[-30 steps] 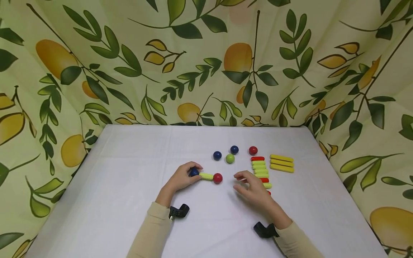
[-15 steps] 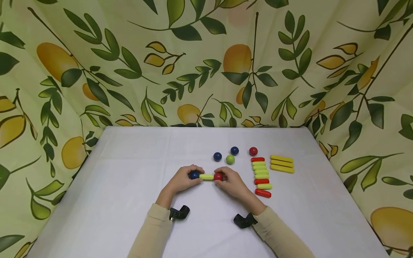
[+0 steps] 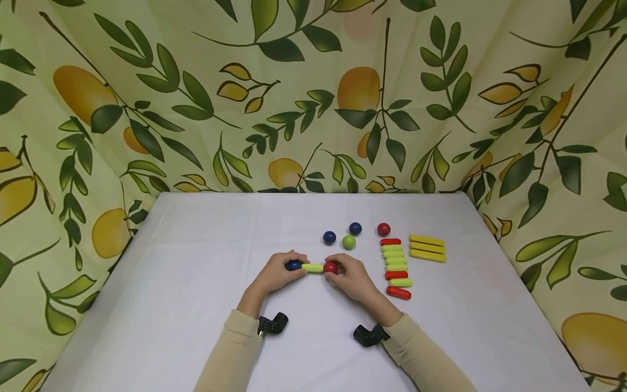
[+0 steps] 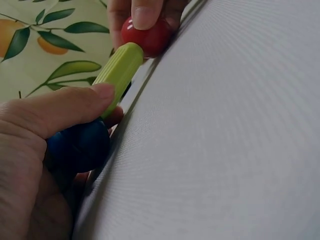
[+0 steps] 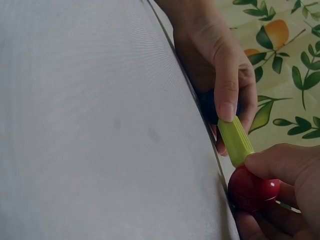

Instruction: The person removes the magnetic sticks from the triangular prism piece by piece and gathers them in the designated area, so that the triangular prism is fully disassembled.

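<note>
In the head view a short yellow-green ribbed rod (image 3: 312, 268) joins a blue ball (image 3: 293, 265) at its left to a red ball (image 3: 330, 268) at its right. My left hand (image 3: 274, 274) grips the blue ball, and in the left wrist view its thumb (image 4: 75, 107) reaches onto the rod. With thumb and fingers, my right hand (image 3: 355, 281) holds the red ball. The right wrist view shows the right thumb (image 5: 280, 162) lying where rod and red ball meet. Fingers partly hide both balls.
Behind the hands lie two loose blue balls (image 3: 330, 237), a green ball (image 3: 349, 242) and another red ball (image 3: 384, 229). To the right is a column of short red and yellow-green rods (image 3: 397, 268). Three longer yellow rods (image 3: 428, 248) lie beyond it on the white tabletop (image 3: 220, 228).
My right hand has moved left from beside the short rods and taken hold of the red ball. The left hand keeps its place on the blue ball.
</note>
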Motion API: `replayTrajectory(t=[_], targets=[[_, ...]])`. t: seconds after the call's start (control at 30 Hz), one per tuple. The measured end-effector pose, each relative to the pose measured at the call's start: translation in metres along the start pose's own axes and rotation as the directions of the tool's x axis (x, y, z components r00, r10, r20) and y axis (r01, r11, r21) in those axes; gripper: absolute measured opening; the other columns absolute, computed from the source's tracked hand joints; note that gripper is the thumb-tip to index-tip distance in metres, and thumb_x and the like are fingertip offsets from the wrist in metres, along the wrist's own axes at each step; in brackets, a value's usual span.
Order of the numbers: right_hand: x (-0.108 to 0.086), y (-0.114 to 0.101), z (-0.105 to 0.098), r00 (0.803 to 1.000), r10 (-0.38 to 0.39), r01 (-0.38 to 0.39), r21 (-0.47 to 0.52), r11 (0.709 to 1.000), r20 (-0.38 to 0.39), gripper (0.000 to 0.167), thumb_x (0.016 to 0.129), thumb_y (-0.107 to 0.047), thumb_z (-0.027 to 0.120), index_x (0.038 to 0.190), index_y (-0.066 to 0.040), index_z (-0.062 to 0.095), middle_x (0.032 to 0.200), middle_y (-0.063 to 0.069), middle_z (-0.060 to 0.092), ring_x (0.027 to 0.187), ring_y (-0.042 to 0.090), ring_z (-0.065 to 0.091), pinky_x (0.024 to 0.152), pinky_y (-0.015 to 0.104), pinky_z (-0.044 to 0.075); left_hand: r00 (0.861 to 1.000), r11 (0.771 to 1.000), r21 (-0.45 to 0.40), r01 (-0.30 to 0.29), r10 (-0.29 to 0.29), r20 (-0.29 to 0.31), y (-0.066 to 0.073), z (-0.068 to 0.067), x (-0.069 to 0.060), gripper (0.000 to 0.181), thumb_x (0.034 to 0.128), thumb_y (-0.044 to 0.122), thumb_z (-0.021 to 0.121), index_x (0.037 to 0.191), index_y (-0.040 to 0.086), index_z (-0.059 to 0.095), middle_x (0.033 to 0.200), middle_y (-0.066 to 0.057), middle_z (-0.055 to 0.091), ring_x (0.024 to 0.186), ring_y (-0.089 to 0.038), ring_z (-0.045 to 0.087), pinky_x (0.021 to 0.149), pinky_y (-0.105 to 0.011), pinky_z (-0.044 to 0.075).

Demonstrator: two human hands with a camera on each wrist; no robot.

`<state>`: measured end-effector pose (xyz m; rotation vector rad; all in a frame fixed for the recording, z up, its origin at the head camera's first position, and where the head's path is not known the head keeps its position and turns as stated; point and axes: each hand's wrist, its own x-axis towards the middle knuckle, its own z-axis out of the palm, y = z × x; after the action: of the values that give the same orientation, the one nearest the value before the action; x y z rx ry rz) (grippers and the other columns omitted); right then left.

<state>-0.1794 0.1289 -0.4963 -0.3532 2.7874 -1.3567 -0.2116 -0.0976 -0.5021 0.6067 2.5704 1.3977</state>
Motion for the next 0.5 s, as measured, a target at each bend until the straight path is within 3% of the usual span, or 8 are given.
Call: replayTrajectory(t=[0.5], targets=[[-0.0021, -0.0093, -0.0001, 0.999, 0.037, -0.037, -0.018, 0.999, -0.033, 0.034, 0.081, -0.013, 0.074, 0.113, -0.008, 0.065, 0.109, 0.007, 0.065, 0.086, 0.014, 0.06, 0.076, 0.028, 0.056, 1.0, 1.0, 0.001, -0.011, 0.011, 0.001, 0.0013, -0.0003, -0.0005, 0.021, 0.0827, 0.023, 0.073, 0.103, 0.018, 0.072, 0.12, -0.006, 0.067, 0.129, -0.038, 0.045, 0.111, -0.052, 0.03]])
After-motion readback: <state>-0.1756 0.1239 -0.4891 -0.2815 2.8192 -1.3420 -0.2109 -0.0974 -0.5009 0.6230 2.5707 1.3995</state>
